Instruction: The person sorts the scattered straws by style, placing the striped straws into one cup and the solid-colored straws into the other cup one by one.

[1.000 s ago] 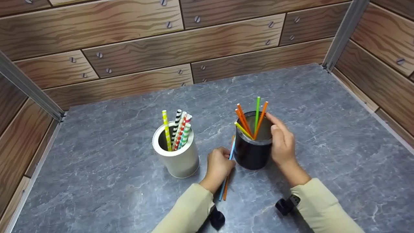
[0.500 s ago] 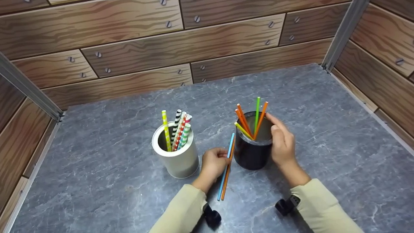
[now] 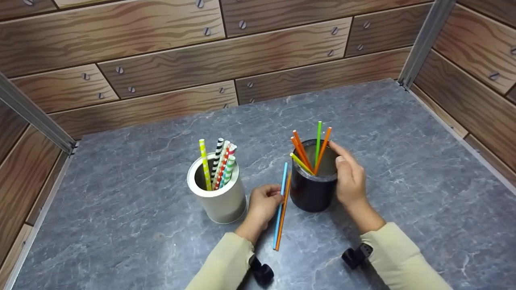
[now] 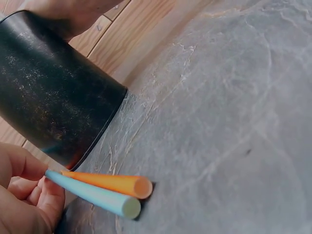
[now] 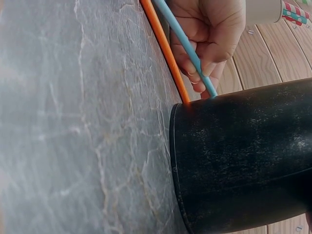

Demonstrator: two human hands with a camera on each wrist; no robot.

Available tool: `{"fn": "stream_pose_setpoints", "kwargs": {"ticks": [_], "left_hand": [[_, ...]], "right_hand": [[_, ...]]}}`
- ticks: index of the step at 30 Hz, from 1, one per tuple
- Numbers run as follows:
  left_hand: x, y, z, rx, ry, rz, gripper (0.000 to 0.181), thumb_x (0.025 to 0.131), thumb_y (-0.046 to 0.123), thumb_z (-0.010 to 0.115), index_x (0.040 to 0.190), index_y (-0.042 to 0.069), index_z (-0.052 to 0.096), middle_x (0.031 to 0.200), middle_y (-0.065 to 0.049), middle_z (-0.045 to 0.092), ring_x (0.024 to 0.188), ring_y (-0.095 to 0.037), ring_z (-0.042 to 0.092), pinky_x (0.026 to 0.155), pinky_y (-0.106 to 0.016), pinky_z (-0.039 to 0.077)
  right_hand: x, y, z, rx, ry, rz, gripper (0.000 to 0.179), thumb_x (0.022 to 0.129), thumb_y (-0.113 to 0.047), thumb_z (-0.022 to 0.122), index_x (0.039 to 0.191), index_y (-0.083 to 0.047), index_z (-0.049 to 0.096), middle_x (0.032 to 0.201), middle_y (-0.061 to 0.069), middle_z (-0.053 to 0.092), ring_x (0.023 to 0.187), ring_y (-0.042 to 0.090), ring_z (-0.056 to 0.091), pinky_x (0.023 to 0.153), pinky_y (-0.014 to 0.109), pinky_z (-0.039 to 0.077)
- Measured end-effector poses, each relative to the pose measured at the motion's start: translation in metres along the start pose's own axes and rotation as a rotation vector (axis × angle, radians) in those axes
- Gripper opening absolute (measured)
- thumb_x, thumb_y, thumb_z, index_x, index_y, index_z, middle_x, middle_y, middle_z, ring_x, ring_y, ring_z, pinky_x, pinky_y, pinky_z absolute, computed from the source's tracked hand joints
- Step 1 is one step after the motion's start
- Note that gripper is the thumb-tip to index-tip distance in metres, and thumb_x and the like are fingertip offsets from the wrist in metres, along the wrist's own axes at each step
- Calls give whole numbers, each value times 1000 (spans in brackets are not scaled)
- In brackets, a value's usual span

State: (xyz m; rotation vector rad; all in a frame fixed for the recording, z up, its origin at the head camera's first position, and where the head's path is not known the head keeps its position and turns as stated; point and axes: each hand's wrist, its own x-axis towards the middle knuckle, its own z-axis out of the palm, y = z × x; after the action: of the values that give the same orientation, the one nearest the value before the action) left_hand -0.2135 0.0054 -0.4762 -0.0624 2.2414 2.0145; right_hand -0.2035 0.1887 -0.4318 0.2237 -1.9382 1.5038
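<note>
My left hand (image 3: 263, 203) pinches a plain blue straw (image 3: 284, 179) between thumb and fingers, left of the black cup (image 3: 312, 195). The blue straw's far end is raised, while its near end meets that of a plain orange straw (image 3: 283, 213). In the right wrist view the orange straw (image 5: 165, 48) lies along the tabletop, and the blue straw (image 5: 183, 39) slants up into the fingers. My right hand (image 3: 351, 177) holds the black cup by its right side, index finger at the rim. Orange straws (image 3: 323, 151), a green straw (image 3: 318, 137) and a yellow straw (image 3: 300, 162) lean inside it.
Left of my hands stands a white cup (image 3: 223, 205) with several patterned paper straws (image 3: 217, 165), striped and dotted. The grey marbled tabletop (image 3: 133, 193) is bordered by wood-print walls (image 3: 169, 68) at the back and sides.
My left hand has shifted slightly left, and the blue straw's far end has risen away from the orange straw. The right hand and black cup have stayed in place.
</note>
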Motion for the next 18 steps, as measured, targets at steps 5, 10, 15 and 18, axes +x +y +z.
{"fn": "stream_pose_setpoints", "kwargs": {"ticks": [5,10,15,18], "left_hand": [[-2,2,0,-57,5,8,30,74,-10,56,103,-12,64,86,-14,65,71,-8,55,64,-18,49],[-4,9,-1,-118,7,23,33,75,-11,55,108,-14,60,89,-17,63,69,-9,54,61,-16,47],[-5,17,-2,-137,3,41,34,78,-11,54,111,-13,59,93,-21,63,70,-8,53,62,-17,46],[-5,21,-3,-151,3,60,34,78,-10,54,112,-13,58,94,-22,63,72,-9,53,65,-18,46]], "right_hand": [[0,0,0,12,-3,-1,37,92,1,35,120,11,55,122,27,55,116,-2,48,100,15,37],[0,0,0,6,-2,-1,37,91,1,34,120,11,55,123,26,56,116,-2,48,101,15,37],[0,1,0,6,0,-3,37,91,1,35,120,12,55,122,27,56,115,-2,48,101,15,37],[0,1,0,10,-1,-11,36,91,1,35,119,12,55,122,27,56,115,-2,48,100,15,37]]}}
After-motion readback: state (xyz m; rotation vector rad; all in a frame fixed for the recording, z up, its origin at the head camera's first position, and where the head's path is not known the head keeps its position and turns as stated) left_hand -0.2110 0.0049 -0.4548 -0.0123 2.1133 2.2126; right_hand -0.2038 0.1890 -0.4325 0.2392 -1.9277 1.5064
